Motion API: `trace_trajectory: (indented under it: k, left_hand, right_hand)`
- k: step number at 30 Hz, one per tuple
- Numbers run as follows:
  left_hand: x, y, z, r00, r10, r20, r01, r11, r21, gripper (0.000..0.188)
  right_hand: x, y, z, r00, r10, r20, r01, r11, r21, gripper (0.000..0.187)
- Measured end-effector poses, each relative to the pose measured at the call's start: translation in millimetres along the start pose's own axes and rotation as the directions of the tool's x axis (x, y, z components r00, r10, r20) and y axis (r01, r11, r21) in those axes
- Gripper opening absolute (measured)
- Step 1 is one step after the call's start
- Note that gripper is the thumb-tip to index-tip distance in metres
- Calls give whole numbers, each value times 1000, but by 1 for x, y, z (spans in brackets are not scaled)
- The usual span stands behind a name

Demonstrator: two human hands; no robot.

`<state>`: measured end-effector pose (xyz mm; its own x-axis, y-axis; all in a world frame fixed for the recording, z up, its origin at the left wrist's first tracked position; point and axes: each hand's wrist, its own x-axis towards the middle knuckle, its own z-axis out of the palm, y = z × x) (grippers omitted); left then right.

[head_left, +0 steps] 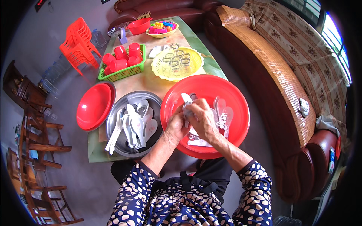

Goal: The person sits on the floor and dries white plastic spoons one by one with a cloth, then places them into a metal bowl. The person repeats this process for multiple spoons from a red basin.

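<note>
Over the big red basin my two hands meet, closed around a white spoon whose end sticks up past the fingers. My left hand grips it from the left, its fingertips partly hidden. My right hand closes over the spoon from the right; a greyish bit shows between the fingers, too small to name. More white spoons lie in the red basin, some beneath my hands. Left of it, a grey metal basin holds a heap of white spoons.
Red plates overhang the table's left edge. Beyond stand a green basket of red cups, a yellow basket of clear glasses, toy bricks and a red bowl. A long sofa runs along the right.
</note>
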<state>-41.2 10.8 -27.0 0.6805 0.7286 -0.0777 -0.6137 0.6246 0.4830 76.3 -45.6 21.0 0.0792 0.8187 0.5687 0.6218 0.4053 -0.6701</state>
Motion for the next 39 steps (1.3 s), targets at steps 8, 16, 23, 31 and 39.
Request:
trace_trajectory:
  k: [8, 16, 23, 31, 39]
  left_hand:
    - [-9, 3, 28, 951, 175, -254, -29, 869, 494, 26]
    - [-8, 5, 52, 843, 154, -515, 69, 919, 388, 25]
    - [-9, 12, 37, 918, -130, -375, 179, 979, 99, 46]
    - [-9, 13, 14, 992, -117, -43, 122, 981, 152, 50]
    - [-8, 8, 16, 998, -30, -55, 38, 987, 154, 57]
  right_hand:
    - [8, 0, -45, 816, 268, 513, -301, 953, -20, 20]
    - [-28, 62, -16, 887, -36, 461, 281, 833, -476, 25]
    - [23, 5, -40, 962, 236, 135, -249, 964, 94, 28]
    - [29, -4, 10, 980, 155, -123, -138, 982, 132, 33]
    - [16, -11, 4, 982, 162, 100, -169, 983, 68, 13]
